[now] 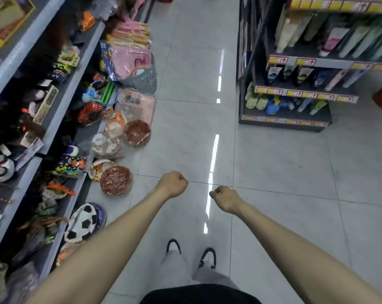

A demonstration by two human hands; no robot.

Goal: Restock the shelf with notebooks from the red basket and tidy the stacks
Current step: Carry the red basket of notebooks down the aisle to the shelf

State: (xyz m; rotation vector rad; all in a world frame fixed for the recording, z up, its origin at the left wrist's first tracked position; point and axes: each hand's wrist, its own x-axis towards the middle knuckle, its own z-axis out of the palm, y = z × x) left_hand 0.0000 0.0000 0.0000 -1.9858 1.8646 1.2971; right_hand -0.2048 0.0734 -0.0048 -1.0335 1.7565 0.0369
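Neither notebooks nor a red basket show anywhere in view, so how they will handle is only a guess: probably flat, stiff-covered and light, best gripped by the edges. Both hands, left hand [173, 184] and right hand [225, 199], are curled into empty fists at centre frame above the glossy grey tiled floor [284, 172]; plastic-wrapped toys crowd the metal shelf [60, 110] at left.

Honestly nothing I can actually read from here. The yellow price tags [305, 61] along the edges of the dark shelf unit [258, 51] on the right of the frame just show red arrows pointing up, with the print too blurry. The toy packaging [128, 60] at upper left has pictures but no legible words.
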